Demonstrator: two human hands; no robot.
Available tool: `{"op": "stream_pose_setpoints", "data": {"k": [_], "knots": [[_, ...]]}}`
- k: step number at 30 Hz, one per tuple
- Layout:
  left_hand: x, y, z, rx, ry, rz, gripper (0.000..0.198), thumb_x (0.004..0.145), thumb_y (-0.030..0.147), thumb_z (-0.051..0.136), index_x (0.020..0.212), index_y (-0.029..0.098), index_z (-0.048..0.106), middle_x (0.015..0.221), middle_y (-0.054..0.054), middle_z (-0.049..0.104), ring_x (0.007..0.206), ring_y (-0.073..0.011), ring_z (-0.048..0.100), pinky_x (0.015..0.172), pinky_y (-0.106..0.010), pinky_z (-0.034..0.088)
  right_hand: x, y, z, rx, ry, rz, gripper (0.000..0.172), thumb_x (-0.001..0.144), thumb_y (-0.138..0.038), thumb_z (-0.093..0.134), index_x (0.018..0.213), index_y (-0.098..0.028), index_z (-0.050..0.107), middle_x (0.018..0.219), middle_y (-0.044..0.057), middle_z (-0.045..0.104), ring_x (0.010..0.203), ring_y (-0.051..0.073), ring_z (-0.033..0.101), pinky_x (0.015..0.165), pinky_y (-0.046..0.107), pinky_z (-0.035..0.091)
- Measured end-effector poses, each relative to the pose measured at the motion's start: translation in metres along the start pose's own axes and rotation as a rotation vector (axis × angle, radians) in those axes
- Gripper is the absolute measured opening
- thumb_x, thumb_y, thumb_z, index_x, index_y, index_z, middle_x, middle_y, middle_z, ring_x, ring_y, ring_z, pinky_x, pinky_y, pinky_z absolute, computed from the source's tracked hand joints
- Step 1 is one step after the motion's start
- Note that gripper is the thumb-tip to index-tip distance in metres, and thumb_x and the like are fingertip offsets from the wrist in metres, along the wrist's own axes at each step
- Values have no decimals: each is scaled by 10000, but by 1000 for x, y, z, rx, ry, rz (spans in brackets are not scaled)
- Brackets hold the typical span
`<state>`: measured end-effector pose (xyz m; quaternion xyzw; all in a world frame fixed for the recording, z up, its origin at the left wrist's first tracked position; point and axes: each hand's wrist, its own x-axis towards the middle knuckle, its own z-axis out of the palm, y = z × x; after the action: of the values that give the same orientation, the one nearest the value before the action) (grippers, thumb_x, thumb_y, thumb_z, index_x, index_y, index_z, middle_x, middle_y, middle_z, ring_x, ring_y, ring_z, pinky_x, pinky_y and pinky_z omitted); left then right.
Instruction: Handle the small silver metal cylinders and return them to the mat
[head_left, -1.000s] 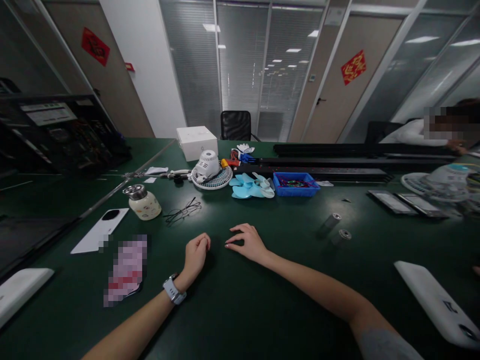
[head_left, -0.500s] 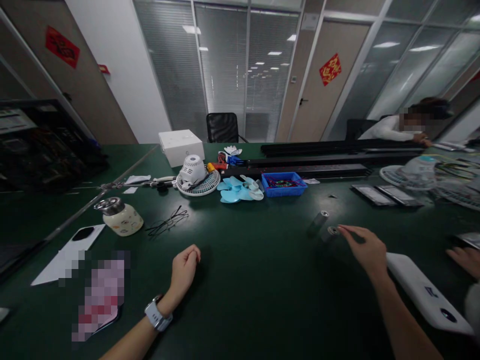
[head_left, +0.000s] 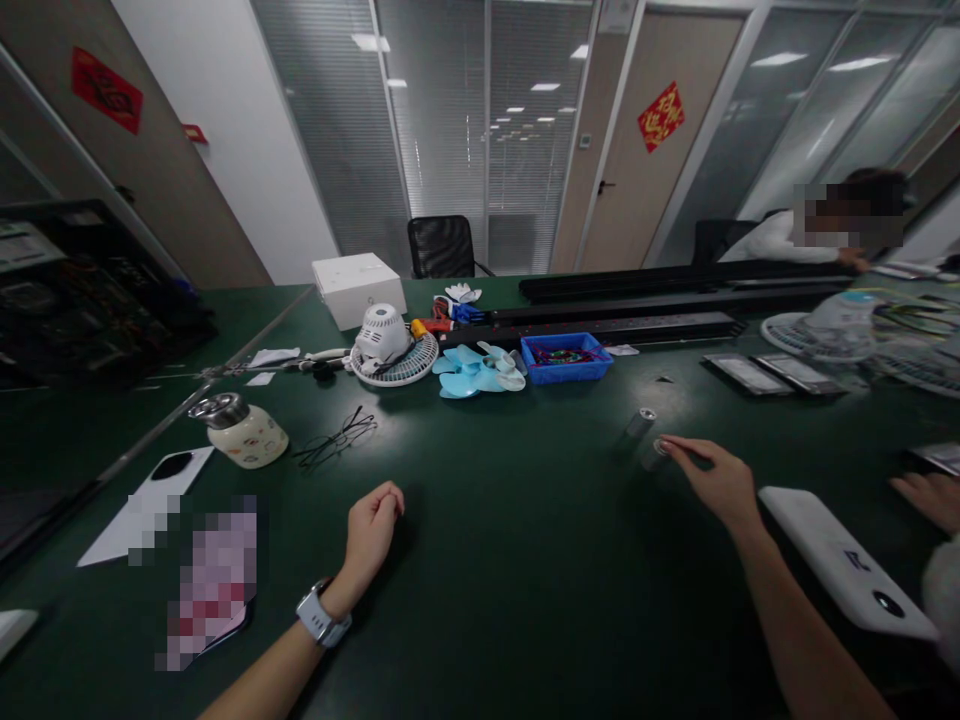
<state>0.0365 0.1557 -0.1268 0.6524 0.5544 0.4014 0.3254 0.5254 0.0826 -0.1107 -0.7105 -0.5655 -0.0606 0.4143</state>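
Two small grey metal cylinders stand close together on the dark green table to the right of centre; I cannot tell their exact kind. The nearer cylinder (head_left: 654, 456) is pinched at its top between the thumb and forefinger of my right hand (head_left: 712, 480). Just behind it and slightly left is the other cylinder (head_left: 642, 422), upright and untouched. My left hand (head_left: 373, 522) rests on the table in a loose fist, with nothing visible in it. A watch (head_left: 322, 612) is strapped round the left wrist.
Eyeglasses (head_left: 335, 440), a cream bottle (head_left: 247, 437) and phones lie left. Farther back are a white fan part (head_left: 384, 335), blue fan blades (head_left: 476, 372) and a blue tray (head_left: 570, 370) of wires. A white device (head_left: 840, 560) and another person's hand (head_left: 926, 498) are at right.
My right hand has shifted slightly left with the nearer cylinder, still pinching it. My left hand keeps its loose fist. The camera view has tilted slightly.
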Motion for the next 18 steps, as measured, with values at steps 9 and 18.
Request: {"op": "stream_pose_setpoints", "data": {"k": [9,18], "knots": [[0,-5,0,12,-15,-4,239,770,238,375,564,198,488,516,46,432,520,-129,430,535,-237,308,0,6,3,33,-52,71,378,801,-498,551,954,-203,732,954,66,716,853,212,664,788,327,517],[0,-3,0,20,-18,-12,243,773,236,376,566,197,497,513,48,435,522,-129,431,546,-241,311,-4,5,0,65,-128,93,501,751,-451,588,1187,-210,638,1082,75,679,892,224,661,829,365,518]]}}
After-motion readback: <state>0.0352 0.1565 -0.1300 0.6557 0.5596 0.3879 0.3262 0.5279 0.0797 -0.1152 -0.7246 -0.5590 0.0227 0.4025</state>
